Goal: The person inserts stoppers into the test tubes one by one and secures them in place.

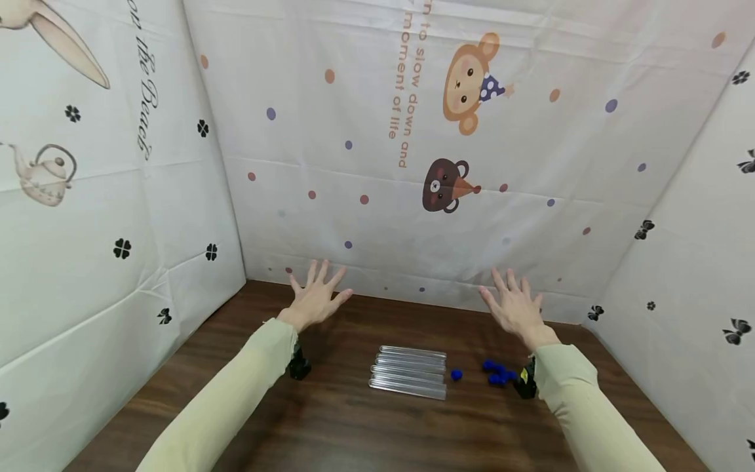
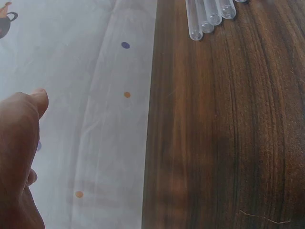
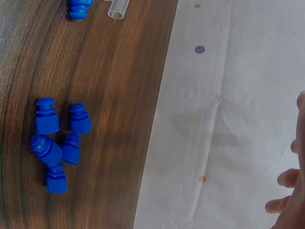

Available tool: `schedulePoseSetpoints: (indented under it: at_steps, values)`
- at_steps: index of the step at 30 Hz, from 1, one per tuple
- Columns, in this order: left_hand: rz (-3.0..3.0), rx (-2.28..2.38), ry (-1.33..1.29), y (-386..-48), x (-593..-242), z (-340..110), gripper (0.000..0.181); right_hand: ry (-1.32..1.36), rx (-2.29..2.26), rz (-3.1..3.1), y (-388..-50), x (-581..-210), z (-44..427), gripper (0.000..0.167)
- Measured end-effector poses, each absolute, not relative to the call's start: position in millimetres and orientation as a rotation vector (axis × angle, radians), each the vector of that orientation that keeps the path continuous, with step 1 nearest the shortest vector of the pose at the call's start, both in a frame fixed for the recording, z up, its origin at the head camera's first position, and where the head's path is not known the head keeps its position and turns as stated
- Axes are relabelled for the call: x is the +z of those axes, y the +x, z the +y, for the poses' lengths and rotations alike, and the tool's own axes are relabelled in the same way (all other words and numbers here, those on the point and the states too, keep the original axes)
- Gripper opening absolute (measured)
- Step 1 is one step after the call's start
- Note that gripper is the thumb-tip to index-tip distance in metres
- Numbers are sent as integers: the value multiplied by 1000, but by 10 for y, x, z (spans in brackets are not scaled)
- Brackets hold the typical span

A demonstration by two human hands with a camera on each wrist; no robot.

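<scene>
Fingers spread, my left hand (image 1: 314, 300) is held up over the far left of the table and touches no object. My right hand (image 1: 518, 309) is raised the same way over the far right, holding nothing. Between them several clear test tubes (image 1: 408, 372) lie side by side, their rounded ends (image 2: 214, 18) to the left and open ends (image 3: 117, 10) to the right. One blue stopper (image 1: 457, 375) sits just right of the tubes. Nearer the right wrist is a small cluster of ribbed blue stoppers (image 3: 46, 150), some touching each other.
A dark brown wooden table (image 1: 342, 426) carries everything. White printed cloth (image 1: 377, 223) rises behind it, with a left cloth wall (image 1: 88, 275) and a right cloth wall (image 1: 690, 275). Dark camera mounts (image 1: 299, 364) show beneath the wrists.
</scene>
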State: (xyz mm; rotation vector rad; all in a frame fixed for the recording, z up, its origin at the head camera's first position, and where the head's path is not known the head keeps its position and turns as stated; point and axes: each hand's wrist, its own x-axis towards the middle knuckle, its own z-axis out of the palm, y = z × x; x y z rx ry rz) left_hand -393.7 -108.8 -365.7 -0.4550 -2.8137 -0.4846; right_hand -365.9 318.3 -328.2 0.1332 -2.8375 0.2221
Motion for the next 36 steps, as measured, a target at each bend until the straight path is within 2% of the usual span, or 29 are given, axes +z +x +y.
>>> schedulePoseSetpoints:
  at_steps: [28, 36]
  values:
    - [-2860, -465, -508, -3983, -3671, -808, 68, 107, 270, -2887, -3598, -3369, 3306, 81]
    - [-2950, -466, -672, -3951, -3732, -590, 65, 121, 257, -2893, -3581, -3367, 3294, 81]
